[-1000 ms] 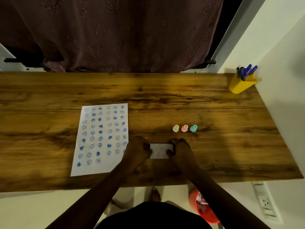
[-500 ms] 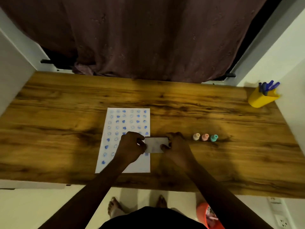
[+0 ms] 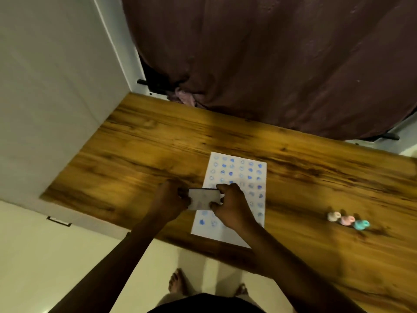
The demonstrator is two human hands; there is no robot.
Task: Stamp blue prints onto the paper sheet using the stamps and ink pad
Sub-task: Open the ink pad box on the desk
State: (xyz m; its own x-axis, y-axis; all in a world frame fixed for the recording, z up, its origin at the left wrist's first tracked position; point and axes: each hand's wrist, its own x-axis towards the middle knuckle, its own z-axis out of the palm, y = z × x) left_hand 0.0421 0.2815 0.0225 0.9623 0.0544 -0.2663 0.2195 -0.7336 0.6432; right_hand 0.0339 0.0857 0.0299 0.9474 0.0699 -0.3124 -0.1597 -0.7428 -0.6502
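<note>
1. The whole view is smeared by motion, so the prints on the paper sheet [image 3: 237, 172] are only blue blobs; their shapes cannot be read.
2. The right hand [image 3: 232, 208] and the ink pad [image 3: 204, 199] cover the middle of the sheet.
3. The three stamps [image 3: 348, 220] are blurred; only their colours show.
4. The fingertips of the left hand [image 3: 169, 203] are hidden behind the pad.
5. The table [image 3: 135, 154] is cut off at the right edge.

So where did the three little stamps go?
In the head view, the three stamps sit in a row on the wooden table, off to the right of the paper sheet and both hands.
</note>
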